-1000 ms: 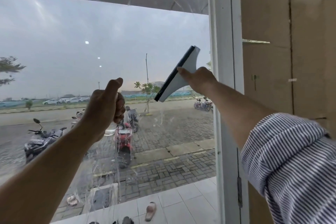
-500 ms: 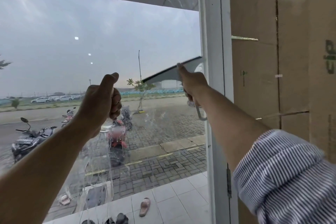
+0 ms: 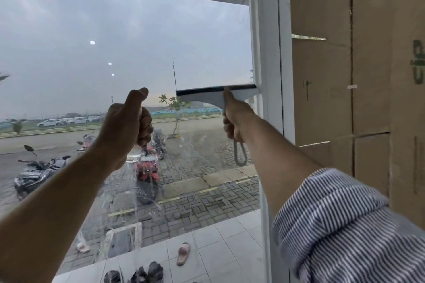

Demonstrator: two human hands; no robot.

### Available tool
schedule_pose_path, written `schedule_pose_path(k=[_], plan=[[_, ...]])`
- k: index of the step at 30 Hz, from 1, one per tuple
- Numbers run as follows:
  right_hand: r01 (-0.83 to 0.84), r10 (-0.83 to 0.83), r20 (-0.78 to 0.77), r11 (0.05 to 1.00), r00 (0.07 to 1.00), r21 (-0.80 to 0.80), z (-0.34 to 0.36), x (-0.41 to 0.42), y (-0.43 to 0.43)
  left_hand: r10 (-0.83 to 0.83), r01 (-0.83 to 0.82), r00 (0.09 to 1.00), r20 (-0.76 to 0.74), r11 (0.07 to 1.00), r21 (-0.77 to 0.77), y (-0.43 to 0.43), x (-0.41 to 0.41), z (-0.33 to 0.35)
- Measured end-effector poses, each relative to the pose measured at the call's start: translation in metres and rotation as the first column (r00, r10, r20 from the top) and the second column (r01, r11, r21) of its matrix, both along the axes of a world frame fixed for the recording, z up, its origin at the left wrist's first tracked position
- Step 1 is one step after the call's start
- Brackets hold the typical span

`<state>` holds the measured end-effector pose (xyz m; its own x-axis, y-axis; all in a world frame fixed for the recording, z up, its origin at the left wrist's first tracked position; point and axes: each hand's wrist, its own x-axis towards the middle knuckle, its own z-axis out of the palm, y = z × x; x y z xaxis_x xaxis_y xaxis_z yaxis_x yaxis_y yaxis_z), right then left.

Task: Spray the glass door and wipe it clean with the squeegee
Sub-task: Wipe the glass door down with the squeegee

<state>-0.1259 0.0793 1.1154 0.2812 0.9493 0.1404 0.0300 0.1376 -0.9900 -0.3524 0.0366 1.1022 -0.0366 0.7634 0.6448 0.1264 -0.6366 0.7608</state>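
Wet glass door (image 3: 115, 18) ahead: our right hand (image 3: 234, 117) clamps the squeegee (image 3: 202, 97), touching the frame (image 3: 268, 53); left hand (image 3: 126, 126) curled, on what we cannot tell. Tilting it may leave streaks.

No word or number can be read in full. Large green print (image 3: 417, 62) is seen on the cardboard boxes (image 3: 322, 103) at the right edge, turned sideways and cut off, so its letters cannot be made out. A small green mark (image 3: 307, 89) further left is too blurred to read. Through the glass door (image 3: 115, 30), a pale plate (image 3: 147, 158) is seen on a red motorbike (image 3: 147, 169), its characters illegible.
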Motion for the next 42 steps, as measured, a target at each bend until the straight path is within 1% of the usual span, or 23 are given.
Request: schedule_pose_path(k=[3, 5, 6, 9, 11, 12, 18, 22, 23, 29, 32, 37, 42], plan=[[-0.047, 0.044, -0.13, 0.999, 0.99, -0.017, -0.01, -0.005, -0.011, -0.013, 0.013, 1.0, 0.012, 1.0, -0.003, -0.005, 0.004, 0.0], [-0.071, 0.072, -0.211, 0.997, 0.975, 0.01, -0.001, -0.006, -0.016, -0.015, 0.015, 1.0, 0.02, 1.0, -0.002, -0.008, 0.006, 0.002], [-0.095, 0.101, -0.287, 0.995, 0.953, 0.037, 0.007, -0.006, -0.018, -0.014, 0.014, 1.0, 0.021, 1.0, 0.006, -0.01, 0.006, 0.003], [-0.127, 0.172, -0.553, 0.985, 0.815, 0.118, 0.036, -0.011, -0.02, -0.006, 0.006, 1.0, 0.011, 1.0, 0.02, -0.01, 0.003, 0.005], [-0.13, 0.185, -0.657, 0.983, 0.731, 0.132, 0.047, -0.017, -0.018, -0.013, 0.013, 1.0, 0.015, 1.0, 0.014, -0.01, 0.0, 0.005], [-0.124, 0.177, -0.68, 0.984, 0.712, 0.126, 0.048, -0.02, -0.015, -0.019, 0.019, 1.0, 0.012, 1.0, 0.01, -0.01, -0.001, 0.004], [-0.104, 0.13, -0.729, 0.991, 0.672, 0.081, 0.029, -0.034, -0.003, -0.017, 0.017, 1.0, 0.002, 1.0, 0.026, -0.011, -0.025, -0.002], [-0.087, 0.139, -0.787, 0.99, 0.6, 0.108, 0.013, -0.025, -0.001, -0.013, 0.014, 1.0, -0.012, 1.0, 0.012, -0.009, -0.027, -0.005], [-0.103, 0.147, -0.797, 0.989, 0.585, 0.107, 0.008, -0.062, -0.004, -0.008, 0.008, 1.0, 0.002, 1.0, 0.0, -0.017, -0.067, -0.004], [-0.138, 0.161, -0.825, 0.985, 0.542, 0.101, -0.008, -0.087, -0.006, 0.003, -0.003, 0.999, -0.032, 1.0, 0.001, -0.021, -0.097, -0.004], [-0.146, 0.153, -0.842, 0.985, 0.518, 0.089, -0.019, -0.127, -0.012, 0.008, -0.008, 0.999, -0.052, 1.0, 0.0, -0.032, -0.133, -0.004], [-0.174, 0.151, -0.884, 0.982, 0.443, 0.08, -0.03, -0.192, -0.018, 0.034, -0.033, 0.996, -0.085, 0.999, 0.009, -0.051, -0.191, -0.001], [-0.195, 0.171, -0.886, 0.976, 0.431, 0.093, -0.033, -0.261, -0.025, 0.049, -0.049, 0.993, -0.104, 0.999, -0.003, -0.065, -0.249, -0.002]])
